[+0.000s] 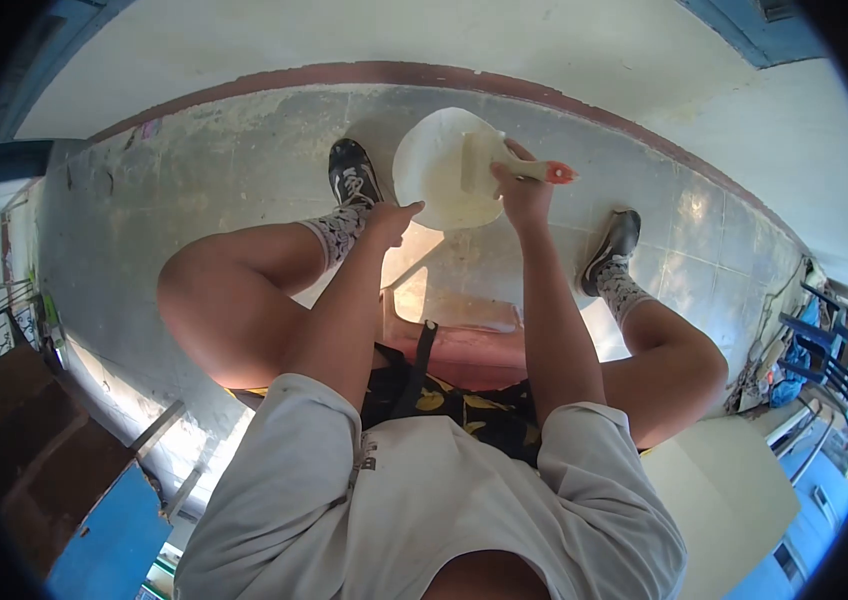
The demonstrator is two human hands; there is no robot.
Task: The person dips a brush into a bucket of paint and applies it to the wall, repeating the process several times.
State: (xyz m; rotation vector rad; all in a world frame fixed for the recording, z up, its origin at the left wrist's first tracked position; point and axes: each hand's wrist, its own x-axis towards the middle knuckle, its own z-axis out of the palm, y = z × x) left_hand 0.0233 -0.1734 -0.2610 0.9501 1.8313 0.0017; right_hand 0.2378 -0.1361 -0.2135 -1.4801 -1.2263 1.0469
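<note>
A wide paintbrush (471, 162) with pale bristles and a red-tipped handle is in my right hand (522, 190), whose fingers are closed round it. The bristles lie over a white, rounded container (424, 170) with pale, creamy paint in it. At the container's lower left edge is my left hand (394, 220), its fingers bent and the thumb side against the rim; the grip is partly hidden. The container is between my two shoes, in front of my knees.
I sit on a red plastic seat (464, 355). Beyond my feet, a pale wall (394, 35) with a reddish-brown base strip (384, 72) meets the worn grey floor (224, 150). Blue chairs (829, 360) stand at the right, a brown board (24, 440) at the left.
</note>
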